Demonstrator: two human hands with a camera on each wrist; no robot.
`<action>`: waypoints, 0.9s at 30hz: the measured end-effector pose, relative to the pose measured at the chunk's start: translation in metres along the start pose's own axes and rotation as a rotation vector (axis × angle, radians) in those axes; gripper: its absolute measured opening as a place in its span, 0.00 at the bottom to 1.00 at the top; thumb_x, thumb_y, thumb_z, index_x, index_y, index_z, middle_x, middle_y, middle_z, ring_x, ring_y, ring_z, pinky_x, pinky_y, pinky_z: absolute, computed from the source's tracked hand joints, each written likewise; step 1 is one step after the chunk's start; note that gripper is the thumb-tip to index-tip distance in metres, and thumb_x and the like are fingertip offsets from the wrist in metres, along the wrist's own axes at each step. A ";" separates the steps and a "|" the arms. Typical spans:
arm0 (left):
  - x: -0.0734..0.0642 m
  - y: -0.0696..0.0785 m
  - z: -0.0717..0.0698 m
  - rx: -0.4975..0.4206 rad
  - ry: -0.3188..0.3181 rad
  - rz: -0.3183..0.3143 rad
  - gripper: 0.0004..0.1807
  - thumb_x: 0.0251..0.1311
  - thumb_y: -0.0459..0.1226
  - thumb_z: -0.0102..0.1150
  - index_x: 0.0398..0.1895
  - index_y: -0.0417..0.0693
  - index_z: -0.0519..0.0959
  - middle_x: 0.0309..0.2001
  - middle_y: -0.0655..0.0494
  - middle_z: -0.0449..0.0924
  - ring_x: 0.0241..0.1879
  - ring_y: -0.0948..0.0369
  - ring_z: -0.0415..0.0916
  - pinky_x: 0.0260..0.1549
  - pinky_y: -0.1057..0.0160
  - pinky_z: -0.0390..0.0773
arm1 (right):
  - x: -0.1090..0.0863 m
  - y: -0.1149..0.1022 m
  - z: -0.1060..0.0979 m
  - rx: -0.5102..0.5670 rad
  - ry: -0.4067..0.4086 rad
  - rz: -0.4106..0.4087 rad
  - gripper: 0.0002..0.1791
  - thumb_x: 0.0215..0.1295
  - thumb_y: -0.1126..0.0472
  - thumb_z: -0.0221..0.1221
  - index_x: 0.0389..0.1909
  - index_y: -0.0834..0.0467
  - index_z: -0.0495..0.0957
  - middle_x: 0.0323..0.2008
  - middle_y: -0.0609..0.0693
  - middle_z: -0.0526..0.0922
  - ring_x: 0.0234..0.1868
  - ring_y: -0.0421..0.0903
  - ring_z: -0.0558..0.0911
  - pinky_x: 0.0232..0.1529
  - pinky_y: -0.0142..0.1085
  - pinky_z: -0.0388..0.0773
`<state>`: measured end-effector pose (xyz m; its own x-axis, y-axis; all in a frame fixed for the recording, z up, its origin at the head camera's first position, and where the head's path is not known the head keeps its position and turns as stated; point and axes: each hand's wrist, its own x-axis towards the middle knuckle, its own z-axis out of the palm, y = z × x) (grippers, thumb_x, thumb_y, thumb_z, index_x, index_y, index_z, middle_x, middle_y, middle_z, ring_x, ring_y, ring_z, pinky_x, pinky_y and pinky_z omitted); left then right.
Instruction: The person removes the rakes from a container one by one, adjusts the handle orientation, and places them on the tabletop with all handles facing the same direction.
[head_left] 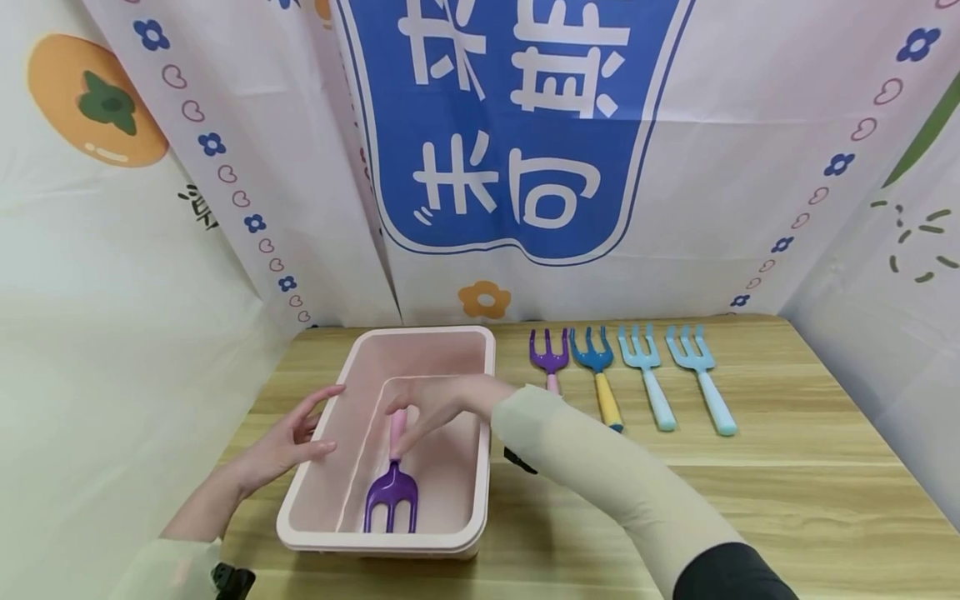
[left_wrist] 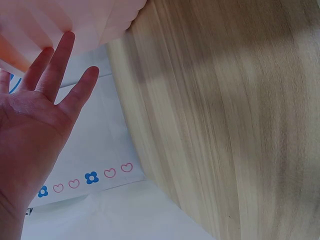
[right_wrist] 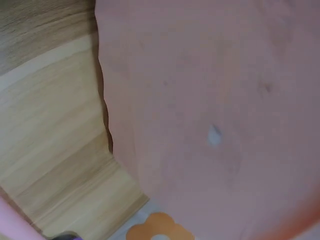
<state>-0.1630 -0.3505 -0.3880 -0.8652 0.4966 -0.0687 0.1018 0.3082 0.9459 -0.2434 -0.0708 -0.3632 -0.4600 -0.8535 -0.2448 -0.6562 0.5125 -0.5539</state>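
Observation:
A pink plastic bin [head_left: 480, 467] stands on the table's left side. Inside it is a purple garden hand fork [head_left: 392, 492] with a pink handle, its tines toward the near wall. My right hand [head_left: 442, 400] reaches over the bin's right rim and pinches that handle between thumb and fingers. At the bin's left side, my left hand [head_left: 288, 442] has its fingers spread and touches the rim; in the left wrist view its fingertips lie against the bin's outer wall [left_wrist: 95, 20]. The right wrist view shows mostly the bin's wall [right_wrist: 200, 90], not the grip.
Right of the bin, a row of hand forks lies on the wooden table [head_left: 750, 500]: a purple one [head_left: 549, 358], a blue one with a yellow handle [head_left: 595, 358], and two light blue ones [head_left: 641, 358] [head_left: 693, 358]. Printed cloth [head_left: 697, 208] hangs behind and beside the table.

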 end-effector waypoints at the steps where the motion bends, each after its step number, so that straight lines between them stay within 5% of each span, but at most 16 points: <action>1: 0.000 0.000 0.000 0.000 0.002 -0.001 0.42 0.67 0.29 0.53 0.77 0.56 0.44 0.63 0.18 0.56 0.52 0.49 0.77 0.42 0.51 0.81 | 0.002 -0.001 0.001 -0.040 -0.001 -0.006 0.44 0.52 0.32 0.65 0.68 0.47 0.69 0.68 0.42 0.66 0.67 0.38 0.62 0.64 0.32 0.60; 7: 0.000 0.000 0.000 0.014 0.015 -0.017 0.42 0.67 0.29 0.54 0.77 0.55 0.44 0.64 0.19 0.56 0.54 0.42 0.73 0.42 0.53 0.80 | 0.010 -0.005 0.008 -0.165 -0.072 0.027 0.45 0.55 0.27 0.57 0.72 0.42 0.63 0.71 0.40 0.62 0.69 0.39 0.60 0.66 0.36 0.59; 17: 0.001 -0.002 0.000 0.006 0.009 -0.005 0.42 0.67 0.29 0.54 0.77 0.55 0.44 0.64 0.19 0.56 0.54 0.38 0.72 0.42 0.52 0.81 | 0.018 -0.004 0.023 0.028 -0.242 0.103 0.45 0.61 0.28 0.52 0.76 0.39 0.52 0.74 0.41 0.56 0.72 0.38 0.53 0.70 0.37 0.50; 27: 0.001 -0.001 0.001 0.019 0.026 -0.026 0.43 0.66 0.30 0.55 0.77 0.54 0.43 0.64 0.20 0.57 0.54 0.38 0.72 0.42 0.53 0.81 | 0.017 -0.007 0.027 0.026 -0.329 0.149 0.46 0.60 0.28 0.54 0.76 0.41 0.53 0.73 0.41 0.58 0.73 0.39 0.51 0.70 0.36 0.49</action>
<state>-0.1632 -0.3499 -0.3894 -0.8800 0.4673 -0.0848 0.0881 0.3359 0.9378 -0.2307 -0.0909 -0.3850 -0.3295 -0.7565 -0.5649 -0.5792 0.6345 -0.5117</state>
